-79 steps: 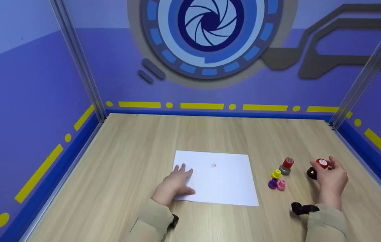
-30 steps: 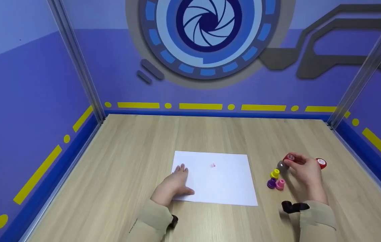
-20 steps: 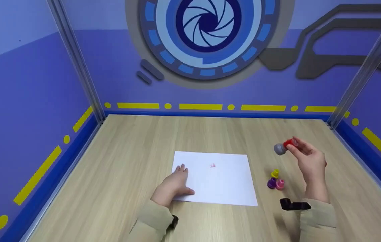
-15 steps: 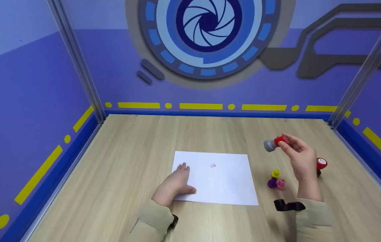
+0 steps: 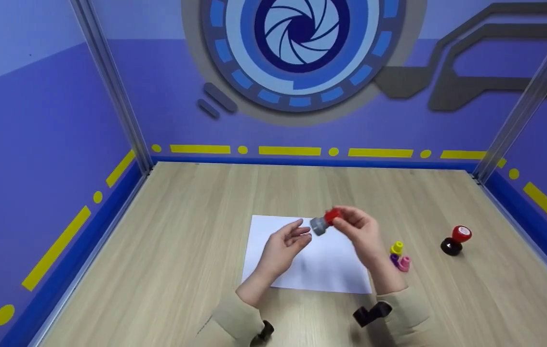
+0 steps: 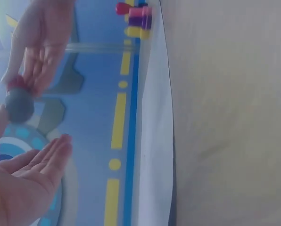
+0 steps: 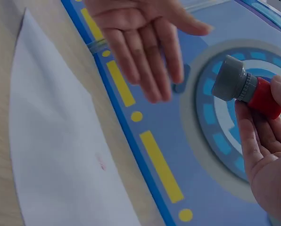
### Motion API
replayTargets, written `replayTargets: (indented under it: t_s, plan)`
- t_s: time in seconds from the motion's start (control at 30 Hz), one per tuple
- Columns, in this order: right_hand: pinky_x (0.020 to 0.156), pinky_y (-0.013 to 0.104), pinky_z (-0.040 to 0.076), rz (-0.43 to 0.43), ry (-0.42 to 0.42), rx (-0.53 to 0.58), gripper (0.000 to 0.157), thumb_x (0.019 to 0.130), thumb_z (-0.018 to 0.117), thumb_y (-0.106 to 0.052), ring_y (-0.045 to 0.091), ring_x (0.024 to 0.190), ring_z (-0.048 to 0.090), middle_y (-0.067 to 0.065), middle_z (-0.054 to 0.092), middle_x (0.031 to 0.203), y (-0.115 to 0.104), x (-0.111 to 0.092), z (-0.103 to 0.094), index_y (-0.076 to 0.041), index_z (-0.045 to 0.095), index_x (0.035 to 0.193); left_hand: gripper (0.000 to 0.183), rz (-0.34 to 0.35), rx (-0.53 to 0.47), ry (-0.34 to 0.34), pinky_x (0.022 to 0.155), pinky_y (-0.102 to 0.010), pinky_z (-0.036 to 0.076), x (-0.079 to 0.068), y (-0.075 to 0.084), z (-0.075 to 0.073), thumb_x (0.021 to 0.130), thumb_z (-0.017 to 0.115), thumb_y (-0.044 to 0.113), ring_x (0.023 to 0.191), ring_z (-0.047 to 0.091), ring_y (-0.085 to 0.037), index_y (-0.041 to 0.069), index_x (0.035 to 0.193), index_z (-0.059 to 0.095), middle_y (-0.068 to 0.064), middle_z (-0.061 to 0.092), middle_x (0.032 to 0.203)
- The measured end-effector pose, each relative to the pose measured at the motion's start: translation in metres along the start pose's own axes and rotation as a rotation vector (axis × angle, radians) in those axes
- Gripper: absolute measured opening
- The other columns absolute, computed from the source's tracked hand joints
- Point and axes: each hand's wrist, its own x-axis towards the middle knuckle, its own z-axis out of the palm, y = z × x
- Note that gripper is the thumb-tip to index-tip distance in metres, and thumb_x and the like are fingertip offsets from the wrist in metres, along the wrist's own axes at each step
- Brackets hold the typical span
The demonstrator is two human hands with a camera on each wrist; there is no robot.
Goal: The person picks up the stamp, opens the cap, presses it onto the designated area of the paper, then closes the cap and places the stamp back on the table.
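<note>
Mid-frame, the right hand (image 5: 362, 236) pinches a red-and-grey plastic stamp (image 5: 324, 222) by its red end, seemingly exposing grey toward the spread, empty left hand (image 5: 281, 247).

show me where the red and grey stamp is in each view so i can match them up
Head: the red and grey stamp is right of centre, below mid-height, pinched by the right hand.
Left wrist: the stamp is near the left edge, about mid-height.
Right wrist: the stamp is towards the right, a little above mid-height.
Shared landmark: the yellow wall dashes.
</note>
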Motion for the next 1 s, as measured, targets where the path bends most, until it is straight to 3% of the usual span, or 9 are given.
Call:
replayTargets:
  t_s: [0.27, 0.57, 1.0]
  plan:
    - [0.095, 0.024, 0.06, 0.069, -0.098, 0.03, 0.035, 0.096, 0.068, 0.0, 0.01, 0.098, 0.072, -0.005, 0.077, 0.105, 0.014, -0.006, 0.018, 0.013, 0.061, 0.127, 0.041, 0.001, -0.18, 0.017, 0.092, -0.029, 0.062, 0.0, -0.002, 0.002, 0.096, 0.072, 0.01, 0.11, 0.074, -0.025, -0.009, 0.13, 0.062, -0.024, 0.071, 0.124]
    - [0.098, 0.024, 0.059, 0.125, -0.122, 0.051, 0.042, 0.097, 0.069, -0.004, 0.011, 0.103, 0.073, -0.006, 0.078, 0.107, 0.016, -0.004, 0.016, 0.016, 0.057, 0.131, 0.035, 0.019, -0.15, 0.016, 0.091, -0.028, 0.062, 0.0, -0.006, -0.001, 0.096, 0.072, 0.007, 0.106, 0.076, -0.026, -0.006, 0.127, 0.065, -0.021, 0.073, 0.119]
    - [0.098, 0.024, 0.058, 0.08, -0.146, 0.038, 0.043, 0.097, 0.068, -0.004, 0.011, 0.105, 0.072, -0.007, 0.077, 0.11, 0.017, -0.002, 0.012, 0.018, 0.054, 0.133, 0.035, 0.026, -0.14, 0.034, 0.089, -0.028, 0.063, 0.0, -0.003, 0.002, 0.094, 0.075, 0.009, 0.102, 0.077, -0.025, -0.008, 0.123, 0.065, -0.021, 0.073, 0.115]
